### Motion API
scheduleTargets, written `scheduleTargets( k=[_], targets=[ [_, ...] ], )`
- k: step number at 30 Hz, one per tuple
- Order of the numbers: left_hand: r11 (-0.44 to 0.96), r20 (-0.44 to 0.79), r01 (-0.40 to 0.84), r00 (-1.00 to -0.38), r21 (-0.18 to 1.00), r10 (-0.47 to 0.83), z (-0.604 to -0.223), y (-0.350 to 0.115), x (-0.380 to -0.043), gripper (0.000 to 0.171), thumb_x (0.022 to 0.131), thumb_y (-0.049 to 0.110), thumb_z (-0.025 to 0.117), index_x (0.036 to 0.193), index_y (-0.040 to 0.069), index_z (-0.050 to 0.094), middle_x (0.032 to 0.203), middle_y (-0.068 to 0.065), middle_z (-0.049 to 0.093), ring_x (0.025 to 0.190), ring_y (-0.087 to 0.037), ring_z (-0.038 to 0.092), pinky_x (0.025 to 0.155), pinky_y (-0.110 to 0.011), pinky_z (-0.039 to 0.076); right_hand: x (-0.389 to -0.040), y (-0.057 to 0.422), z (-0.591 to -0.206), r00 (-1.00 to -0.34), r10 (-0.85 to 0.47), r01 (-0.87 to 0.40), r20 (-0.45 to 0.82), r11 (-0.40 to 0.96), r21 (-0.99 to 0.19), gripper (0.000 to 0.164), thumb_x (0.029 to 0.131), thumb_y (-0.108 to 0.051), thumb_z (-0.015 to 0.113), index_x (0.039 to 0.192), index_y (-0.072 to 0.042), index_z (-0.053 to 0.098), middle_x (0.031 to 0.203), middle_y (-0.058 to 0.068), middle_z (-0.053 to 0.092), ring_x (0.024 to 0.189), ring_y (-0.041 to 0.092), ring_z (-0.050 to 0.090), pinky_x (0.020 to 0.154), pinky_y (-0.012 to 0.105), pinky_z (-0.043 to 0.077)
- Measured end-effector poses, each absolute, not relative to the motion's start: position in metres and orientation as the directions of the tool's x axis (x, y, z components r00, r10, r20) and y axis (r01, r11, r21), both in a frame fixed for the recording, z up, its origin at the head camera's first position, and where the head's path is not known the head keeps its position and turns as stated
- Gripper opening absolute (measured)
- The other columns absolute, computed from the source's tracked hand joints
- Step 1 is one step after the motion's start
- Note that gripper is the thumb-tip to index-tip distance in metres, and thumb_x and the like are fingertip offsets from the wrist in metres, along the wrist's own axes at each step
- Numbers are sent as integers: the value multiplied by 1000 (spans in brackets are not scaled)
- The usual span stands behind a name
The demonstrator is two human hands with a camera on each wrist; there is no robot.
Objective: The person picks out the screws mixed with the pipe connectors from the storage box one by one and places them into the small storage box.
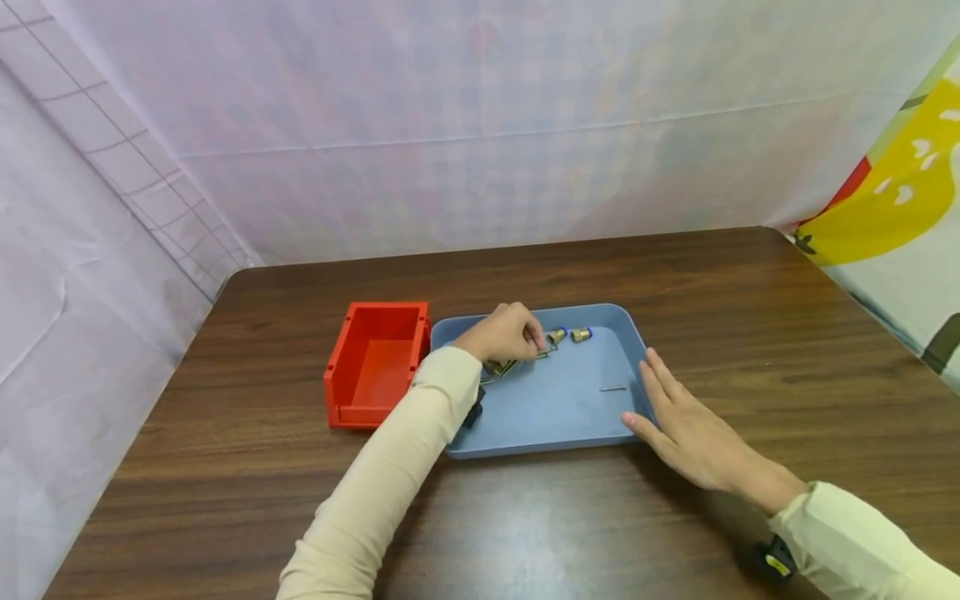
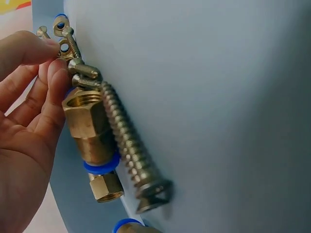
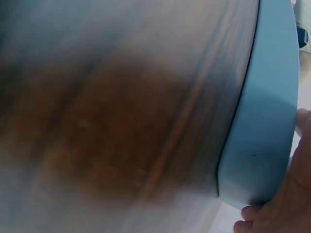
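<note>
A blue-grey tray [image 1: 566, 421] holds brass fittings [image 1: 581, 334] with blue rings and several screws. My left hand [image 1: 510, 332] reaches into its far left part, thumb and fingertips close together among the screws. In the left wrist view the left hand [image 2: 29, 102] has its fingertips right beside a small brass fitting [image 2: 64, 47]; I cannot tell whether they pinch a screw. A large brass fitting [image 2: 87, 121] and a long screw [image 2: 129, 136] lie nearer that camera. My right hand [image 1: 693, 433], fingers extended, rests against the tray's right side, thumb at its rim.
A red plastic bin [image 1: 378, 367] stands just left of the tray, on the dark wood table [image 1: 247, 375]. One lone screw [image 1: 613, 388] lies in the tray's right part. A pale curtain [image 1: 480, 167] hangs behind the table's far edge.
</note>
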State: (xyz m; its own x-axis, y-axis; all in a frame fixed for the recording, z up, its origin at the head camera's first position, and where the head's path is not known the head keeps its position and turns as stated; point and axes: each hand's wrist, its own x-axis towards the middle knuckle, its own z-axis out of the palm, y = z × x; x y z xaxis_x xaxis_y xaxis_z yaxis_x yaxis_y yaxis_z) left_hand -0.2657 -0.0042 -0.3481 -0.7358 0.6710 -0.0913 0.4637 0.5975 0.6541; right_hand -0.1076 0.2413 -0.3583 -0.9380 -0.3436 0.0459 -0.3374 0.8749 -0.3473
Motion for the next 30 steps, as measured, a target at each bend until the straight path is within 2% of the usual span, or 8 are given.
scheduleTargets(
  k=[20,30],
  targets=[
    [564,-51,458,-744,688,666,-338,-7,-265,15,84,2,62,95,5,72,89,-4,68,74,-13,58,67,-22,49,-107,237,-359,-943,-331,-321,34,878,-356,76,101,-39,41,146,15,11,155,30,0,144,43,8,109,61,20],
    [524,-8,469,-740,710,673,-314,-18,-265,14,86,3,62,95,1,72,94,-8,70,79,-15,61,72,-23,51,-108,238,-359,-944,-329,-315,27,874,-371,77,101,-40,41,146,14,9,156,30,-2,143,46,9,109,61,20]
  ],
)
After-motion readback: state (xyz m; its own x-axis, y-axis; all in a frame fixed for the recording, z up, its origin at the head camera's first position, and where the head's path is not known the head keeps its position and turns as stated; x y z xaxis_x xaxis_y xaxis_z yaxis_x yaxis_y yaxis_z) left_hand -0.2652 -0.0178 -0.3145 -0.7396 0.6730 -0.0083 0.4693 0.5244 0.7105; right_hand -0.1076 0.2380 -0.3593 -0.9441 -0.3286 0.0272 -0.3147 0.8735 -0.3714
